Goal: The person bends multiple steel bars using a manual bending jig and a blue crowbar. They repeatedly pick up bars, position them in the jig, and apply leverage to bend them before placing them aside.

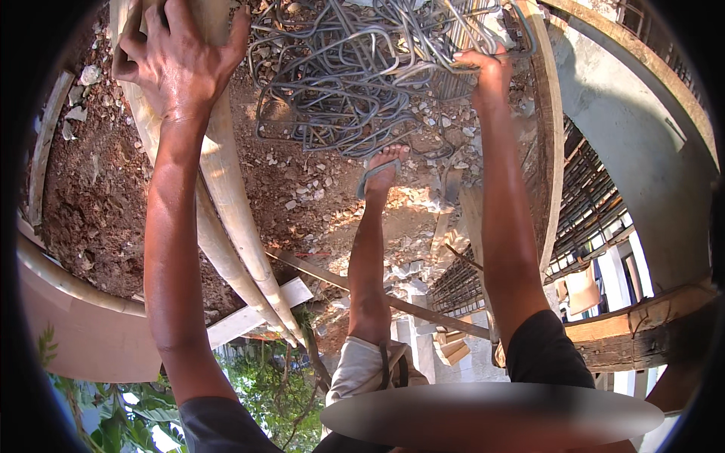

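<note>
Just right of the bamboo poles (229, 177), pale, smooth and rounded, lies a heap of bent metal rods (343, 83), grey, thin and tangled in angular loops on crumbly reddish soil (268, 181). On the poles your left hand (177, 68) rests with fingers spread, and well right of them your right hand (492, 74) touches the rods, thumb extended; whether either one is clasping anything, the view cannot tell you.

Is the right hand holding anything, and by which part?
The right hand seems to hold a bent metal rod; by which part cannot be told.
</note>
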Motion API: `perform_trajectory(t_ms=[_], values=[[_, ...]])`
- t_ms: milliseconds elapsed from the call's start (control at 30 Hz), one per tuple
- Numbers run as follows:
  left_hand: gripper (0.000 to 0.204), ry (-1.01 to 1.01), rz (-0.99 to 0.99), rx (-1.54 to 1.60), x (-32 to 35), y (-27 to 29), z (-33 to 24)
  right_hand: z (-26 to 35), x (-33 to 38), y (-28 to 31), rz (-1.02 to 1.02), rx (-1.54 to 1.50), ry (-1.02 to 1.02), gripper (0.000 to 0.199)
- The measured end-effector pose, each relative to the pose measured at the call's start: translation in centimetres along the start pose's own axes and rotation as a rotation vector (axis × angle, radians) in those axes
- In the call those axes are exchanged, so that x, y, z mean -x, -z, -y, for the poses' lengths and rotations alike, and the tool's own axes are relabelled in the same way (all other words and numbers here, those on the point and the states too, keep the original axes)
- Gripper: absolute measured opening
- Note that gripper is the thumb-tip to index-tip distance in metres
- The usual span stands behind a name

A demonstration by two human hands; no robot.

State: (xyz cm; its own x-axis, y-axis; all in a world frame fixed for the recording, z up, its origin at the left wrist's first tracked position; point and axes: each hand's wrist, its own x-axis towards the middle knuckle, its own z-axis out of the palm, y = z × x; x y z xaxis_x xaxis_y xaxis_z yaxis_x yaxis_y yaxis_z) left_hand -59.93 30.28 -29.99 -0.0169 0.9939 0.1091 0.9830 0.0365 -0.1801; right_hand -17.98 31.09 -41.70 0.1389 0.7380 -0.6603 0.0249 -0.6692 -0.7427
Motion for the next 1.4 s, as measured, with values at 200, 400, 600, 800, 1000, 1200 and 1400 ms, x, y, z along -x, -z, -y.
perform_trajectory(t_ms=[200,400,600,800,1000,1200,1400], values=[[0.088,-0.003,0.001,0.083,-0.2,0.3,0.0,2.5,14.6,-13.2,0.070,0.687,0.438,0.034],[0.076,0.042,-0.020,0.073,-0.8,0.8,-0.7,1.9,20.6,-14.5,0.256,0.751,0.425,0.041],[0.075,0.048,0.019,0.046,-0.8,1.2,-0.9,2.2,27.9,-14.4,0.456,0.771,0.246,0.047],[0.071,0.047,-0.041,0.087,-0.9,0.9,-0.7,6.0,27.0,-10.4,0.608,0.791,0.192,0.040],[0.065,0.068,-0.025,0.063,-0.6,0.8,-0.8,18.9,14.9,-5.9,0.298,0.695,0.103,0.023],[0.063,0.075,-0.061,0.054,-0.8,0.8,-0.9,26.8,8.1,-8.5,0.055,0.397,0.434,0.041],[0.058,0.066,-0.101,0.073,-1.0,0.9,-0.9,19.4,1.6,-17.3,-0.018,0.560,0.749,0.038]])
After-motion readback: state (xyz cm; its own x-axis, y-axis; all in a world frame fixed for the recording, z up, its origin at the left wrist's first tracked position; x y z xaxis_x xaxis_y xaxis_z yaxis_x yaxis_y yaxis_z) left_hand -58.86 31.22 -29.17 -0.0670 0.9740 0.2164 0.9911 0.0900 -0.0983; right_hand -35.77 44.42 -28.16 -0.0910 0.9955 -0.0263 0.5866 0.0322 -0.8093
